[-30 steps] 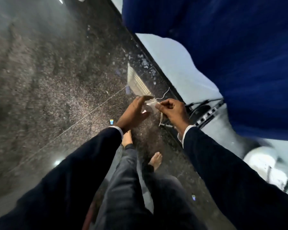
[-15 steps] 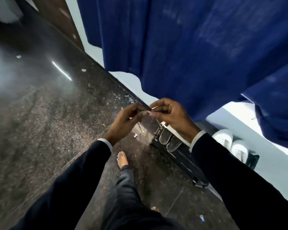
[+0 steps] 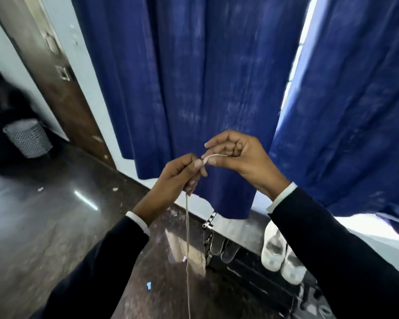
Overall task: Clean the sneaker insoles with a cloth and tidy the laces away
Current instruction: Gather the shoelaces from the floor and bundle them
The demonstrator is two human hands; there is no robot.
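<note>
Since half a second ago we have lifted both hands in front of the blue curtain point(image 3: 194, 88), and one lace point(image 3: 187, 238) now hangs long.

Our left hand point(image 3: 173, 180) is closed around the lace, thumb and fingers pinching it near its top, while our right hand point(image 3: 237, 155) pinches the short free end just beside it; the rest drops straight toward the dark floor point(image 3: 44, 226). To wind it neatly, we judge it best to keep the right pinch firm and wrap even loops with light tension, without twisting. We count one lace, two hands, two white sneakers point(image 3: 279, 256) low at the right on the shoe rack point(image 3: 251, 272), and one bin point(image 3: 28, 139) at far left. No cloth is in view.
</note>
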